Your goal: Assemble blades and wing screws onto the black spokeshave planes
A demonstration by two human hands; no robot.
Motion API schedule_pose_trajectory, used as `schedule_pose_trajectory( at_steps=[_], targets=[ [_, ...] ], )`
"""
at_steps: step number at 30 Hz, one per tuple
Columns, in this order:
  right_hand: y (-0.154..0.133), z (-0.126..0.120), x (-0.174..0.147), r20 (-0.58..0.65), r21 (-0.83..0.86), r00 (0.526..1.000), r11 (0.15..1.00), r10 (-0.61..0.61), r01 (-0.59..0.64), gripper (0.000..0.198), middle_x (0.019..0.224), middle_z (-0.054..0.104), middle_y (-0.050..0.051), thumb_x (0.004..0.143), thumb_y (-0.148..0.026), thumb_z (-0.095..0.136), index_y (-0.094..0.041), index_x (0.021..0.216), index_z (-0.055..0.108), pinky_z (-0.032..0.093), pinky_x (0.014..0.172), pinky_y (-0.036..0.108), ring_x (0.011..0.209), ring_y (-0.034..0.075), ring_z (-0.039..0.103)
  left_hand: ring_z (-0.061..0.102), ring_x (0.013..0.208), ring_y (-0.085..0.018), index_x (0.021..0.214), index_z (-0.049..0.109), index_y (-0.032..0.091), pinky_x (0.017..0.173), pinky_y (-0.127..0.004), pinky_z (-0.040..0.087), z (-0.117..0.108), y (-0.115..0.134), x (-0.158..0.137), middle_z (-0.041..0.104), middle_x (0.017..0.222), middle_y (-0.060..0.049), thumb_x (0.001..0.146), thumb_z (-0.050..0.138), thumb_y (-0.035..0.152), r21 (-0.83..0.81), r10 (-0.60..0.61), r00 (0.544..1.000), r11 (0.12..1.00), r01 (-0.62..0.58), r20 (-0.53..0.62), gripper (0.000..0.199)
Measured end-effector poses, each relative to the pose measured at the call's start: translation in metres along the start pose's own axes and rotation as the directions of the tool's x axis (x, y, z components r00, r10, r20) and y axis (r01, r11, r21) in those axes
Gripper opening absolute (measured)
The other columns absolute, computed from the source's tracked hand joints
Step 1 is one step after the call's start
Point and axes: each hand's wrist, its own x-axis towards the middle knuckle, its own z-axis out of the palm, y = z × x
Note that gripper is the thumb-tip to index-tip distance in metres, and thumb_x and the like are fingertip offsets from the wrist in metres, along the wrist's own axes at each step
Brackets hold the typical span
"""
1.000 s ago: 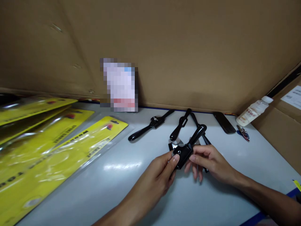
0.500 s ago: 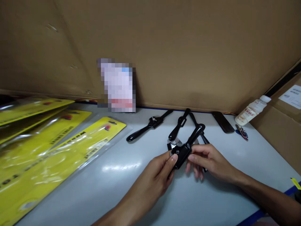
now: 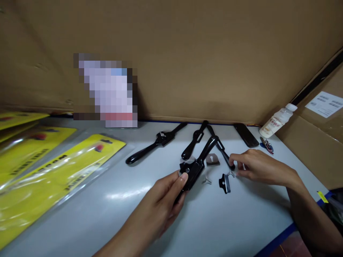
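Observation:
In my left hand (image 3: 167, 194) is a black spokeshave (image 3: 193, 171), held tilted above the table with the thumb pressed on its body and one handle pointing up and away. My right hand (image 3: 253, 166) is at the right, fingers bent and apart, its fingertips beside a small silver wing screw (image 3: 230, 174). Just below that screw lies a black lever cap (image 3: 224, 183) with a shiny edge. A second wing screw (image 3: 206, 181) rests further left. Behind it is a flat metal blade (image 3: 213, 160) with a slot.
An assembled spokeshave (image 3: 160, 138) and two black spokeshave bodies (image 3: 197, 139) (image 3: 220, 144) lie toward the back. Yellow blister packs (image 3: 80, 167) cover the left. A dark flat slab (image 3: 246, 135), a bottle (image 3: 277, 121) and a small bundle (image 3: 267, 145) sit back right, before cardboard walls (image 3: 214, 64).
My right hand has left the spokeshave and moved right, to the wing screw on the table. The blade and loose parts now show. My left hand still holds the spokeshave; the view has shifted right.

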Motion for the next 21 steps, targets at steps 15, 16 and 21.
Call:
schedule_pose_trajectory(
  at_steps=[15,16,21],
  targets=[
    [-0.022,0.021,0.007,-0.161,-0.122,0.981,0.988,-0.11,0.09,0.023,0.072,0.068,0.005,0.077,-0.001,0.05,-0.018,0.084,0.065,0.032,0.056,0.031,0.06,0.014,0.056,0.021,0.039,-0.007,0.073,0.039,0.025,0.038,-0.02,0.014,-0.004,-0.005,0.003,0.031,0.05,0.011,0.088,0.053,0.065,0.009,0.033,0.998,0.999,-0.033,0.055,0.045],
    [-0.02,0.016,0.006,-0.165,-0.048,0.98,0.993,-0.11,0.104,0.023,0.072,0.068,0.003,0.079,-0.003,0.05,-0.018,0.085,0.066,0.034,0.057,0.03,0.06,0.014,0.055,0.02,0.039,-0.007,0.073,0.039,0.025,0.038,-0.02,0.014,-0.004,-0.007,0.006,0.03,0.049,0.012,0.087,0.052,0.066,0.005,0.029,0.998,1.0,-0.03,0.058,0.046],
    [-0.024,-0.002,-0.001,-0.34,0.314,0.938,0.933,-0.061,0.175,0.015,0.078,0.07,0.0,0.092,-0.018,0.057,-0.021,0.099,0.07,0.042,0.057,0.025,0.064,0.011,0.059,0.018,0.035,-0.006,0.072,0.04,0.025,0.038,-0.02,0.019,-0.004,-0.018,0.02,0.028,0.043,0.014,0.086,0.049,0.067,0.041,0.017,0.994,0.999,-0.022,0.111,0.046]
  ],
)
